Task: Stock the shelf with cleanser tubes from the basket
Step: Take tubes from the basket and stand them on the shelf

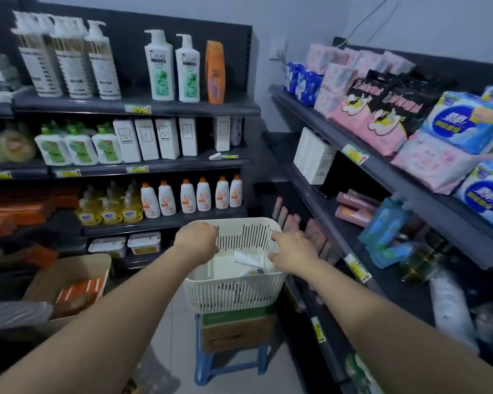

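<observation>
Now the left hand (195, 241) curls its fingers round the rim of the basket (234, 291); the right hand (293, 251) touches the other rim, grip unclear; tubes (248, 260) lie inside

Fingertips of the left hand (195, 241) are hidden behind the basket (234, 294) rim. Its near wall hides part of the tubes (248, 258), whose print is unreadable.

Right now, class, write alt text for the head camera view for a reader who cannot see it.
A person's left hand and right hand are at the rim of a white basket holding a few tubes, which sits on a cardboard box on a blue stool. Shelves of bottles and packets stand on both sides.
</observation>
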